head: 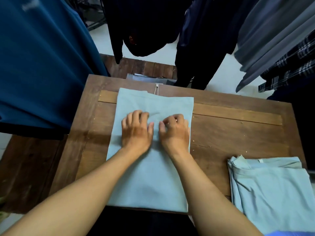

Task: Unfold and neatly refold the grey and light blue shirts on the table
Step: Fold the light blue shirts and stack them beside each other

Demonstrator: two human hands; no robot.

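The left grip (136, 132) and the right grip (175, 132) lie side by side, thumbs almost touching, on the middle of the light blue shirt (150, 176). The fingers of both are curled, the tips down on the cloth. A faint crease runs between them, but whether either grip has pinched any fabric cannot be made out.

The shirt is soft, matte knit, folded into a long, smooth rectangle. It lies flat along the centre of the worktop (230, 133), its near end reaching the front edge. At the far end one corner steps up higher than the other, and a thin string with a small tag (156, 90) pokes out there.

The worktop is dark, worn wood with a paler strip across the back and small pale specks. At its near right corner lies a second folded shirt (269, 188) of similar pale cloth, in loose layers and hanging over the edge, cut off by the frame.

Hanging clothes crowd round: a teal garment (42, 65) at left, black garments (144, 26) beyond, grey garments (272, 31) and a dark plaid cloth (289, 65) at right, all cut off. A flat grey item (146, 78) behind the far edge is mostly hidden.
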